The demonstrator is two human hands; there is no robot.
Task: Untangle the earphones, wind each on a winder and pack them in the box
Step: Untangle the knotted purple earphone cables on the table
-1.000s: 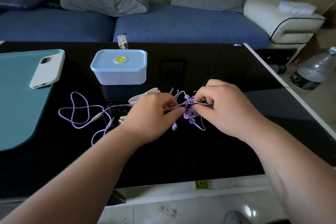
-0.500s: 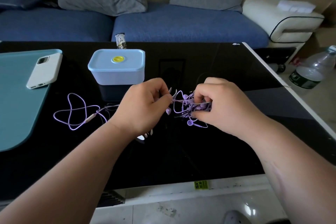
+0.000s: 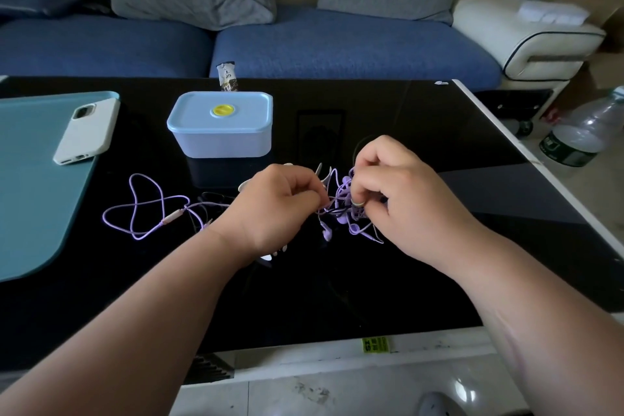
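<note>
A knot of purple earphones (image 3: 344,209) hangs just above the black table (image 3: 405,132), between my two hands. My left hand (image 3: 273,209) pinches a purple strand at the knot's left side. My right hand (image 3: 398,192) grips the knot from the right, fingers curled over it. Two earbuds dangle below the knot. A long purple cable with a plug (image 3: 148,209) trails in loops to the left on the table. White winders (image 3: 270,255) peek out under and behind my left hand, mostly hidden. The light-blue box (image 3: 221,125) with a yellow knob on its closed lid stands behind.
A white phone (image 3: 86,130) lies on a teal mat (image 3: 33,186) at the left. A snack wrapper (image 3: 228,78) stands at the table's far edge. A blue sofa with grey cushions runs behind. A plastic bottle (image 3: 580,135) lies on the floor at the right.
My left hand lifted off the table and closed in on the knot, dragging the trailing cable's loops slightly right. My right hand has stayed on the knot, which is raised a little.
</note>
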